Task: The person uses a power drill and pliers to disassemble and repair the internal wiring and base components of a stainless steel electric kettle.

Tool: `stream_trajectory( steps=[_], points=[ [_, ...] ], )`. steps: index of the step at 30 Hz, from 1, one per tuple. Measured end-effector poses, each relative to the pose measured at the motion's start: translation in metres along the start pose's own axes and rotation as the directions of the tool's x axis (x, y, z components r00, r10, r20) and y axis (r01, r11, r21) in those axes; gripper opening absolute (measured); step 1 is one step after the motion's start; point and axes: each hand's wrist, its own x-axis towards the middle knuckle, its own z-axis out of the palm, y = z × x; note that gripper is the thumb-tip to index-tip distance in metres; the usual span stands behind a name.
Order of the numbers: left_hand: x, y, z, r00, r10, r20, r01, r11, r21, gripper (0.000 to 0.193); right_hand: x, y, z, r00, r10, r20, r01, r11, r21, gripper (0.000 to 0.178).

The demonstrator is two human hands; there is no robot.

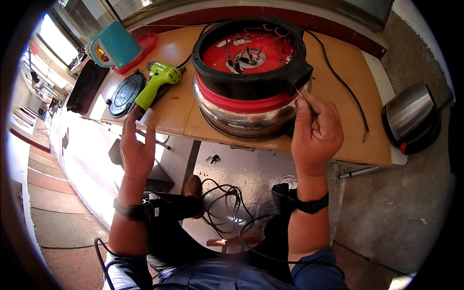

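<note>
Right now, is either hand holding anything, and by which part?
Right hand: a thin rod, pinched by its lower end. Left hand: nothing visibly held; it's open beside the drill.

Two hands (137,153) (317,137), two wristbands (129,210) (313,205) (one apiece), one power tool (163,76), one pitcher (116,46), one kettle (411,112) and one appliance (241,86) are showing.
</note>
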Motion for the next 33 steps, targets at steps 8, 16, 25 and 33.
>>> stream_trajectory(
  steps=[8, 16, 25, 33],
  points=[
    [0.077, -0.047, 0.015, 0.992, 0.113, 0.057, -0.122, 0.973, 0.196, 0.061, 0.002, 0.000, -0.003, 0.999, 0.039, 0.024, -0.038, 0.999, -0.028, 0.009],
    [0.106, -0.050, 0.039, 0.964, 0.013, 0.265, -0.084, 0.962, 0.260, 0.069, 0.005, 0.003, -0.015, 0.963, 0.265, -0.052, -0.252, 0.951, 0.179, 0.010],
    [0.119, -0.059, 0.043, 0.936, -0.040, 0.350, -0.072, 0.950, 0.302, 0.065, 0.011, 0.007, -0.030, 0.745, 0.605, 0.280, -0.617, 0.465, 0.635, 0.021],
    [0.087, -0.056, 0.014, 0.973, -0.044, 0.226, 0.001, 0.982, 0.188, 0.069, 0.005, 0.005, -0.033, 0.733, 0.559, 0.388, -0.621, 0.316, 0.718, 0.025]
  ],
)
